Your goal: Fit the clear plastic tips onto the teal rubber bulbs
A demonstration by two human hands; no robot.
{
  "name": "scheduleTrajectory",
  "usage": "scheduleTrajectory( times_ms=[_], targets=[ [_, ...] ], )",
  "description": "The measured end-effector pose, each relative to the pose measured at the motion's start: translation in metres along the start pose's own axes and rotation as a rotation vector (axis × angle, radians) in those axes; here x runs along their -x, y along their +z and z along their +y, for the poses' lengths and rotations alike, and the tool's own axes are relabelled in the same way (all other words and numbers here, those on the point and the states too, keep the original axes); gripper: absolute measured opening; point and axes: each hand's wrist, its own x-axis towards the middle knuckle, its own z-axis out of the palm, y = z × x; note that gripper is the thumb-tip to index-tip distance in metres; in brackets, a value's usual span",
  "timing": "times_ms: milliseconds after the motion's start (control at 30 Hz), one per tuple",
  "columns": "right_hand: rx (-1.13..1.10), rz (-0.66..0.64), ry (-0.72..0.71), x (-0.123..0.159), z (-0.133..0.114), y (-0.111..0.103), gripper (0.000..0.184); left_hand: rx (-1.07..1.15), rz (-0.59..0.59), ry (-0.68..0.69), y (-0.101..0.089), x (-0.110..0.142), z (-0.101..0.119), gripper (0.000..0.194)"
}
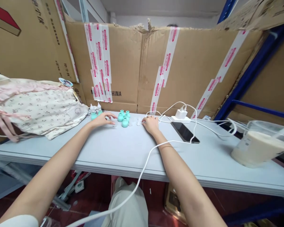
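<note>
My left hand [105, 119] hovers just over the table at the left, fingers curved and apart, holding nothing. Right beside it stand small turquoise bottles [94, 115] topped with white, pointed pieces [99, 106]. To its right is a cluster of several open-necked turquoise bottles [125, 122]. Small clear pieces [138, 121] lie between that cluster and my right hand [151, 124]. The right hand rests on the table with fingers bent and tips near the clear pieces; I see nothing in its grasp.
A white cable [148, 157] crosses above the table near my right forearm. Behind it are a power strip with charger [181, 116] and a phone [185, 132]. A drink cup [257, 148] stands at right, a floral bag [38, 107] at left. Cardboard [125, 63] walls the back.
</note>
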Motion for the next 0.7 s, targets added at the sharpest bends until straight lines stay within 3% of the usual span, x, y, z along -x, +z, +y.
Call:
scheduleTrajectory(
  times_ms=[167, 400, 567, 700],
  targets=[
    [-0.013, 0.033, 0.006, 0.000, 0.001, 0.003, 0.020, 0.021, -0.039, -0.005, 0.009, -0.004, -0.007, 0.053],
    [-0.012, 0.063, -0.069, -0.001, -0.002, 0.005, 0.018, 0.072, 0.088, -0.007, 0.012, -0.008, -0.014, 0.046],
    [-0.018, 0.086, -0.074, -0.002, -0.001, 0.003, 0.016, 0.379, 0.184, -0.086, 0.013, -0.004, 0.004, 0.046],
    [-0.151, 0.268, -0.005, -0.003, 0.000, -0.010, 0.015, 0.605, 0.243, -0.072, 0.015, -0.010, 0.033, 0.048]
  ],
)
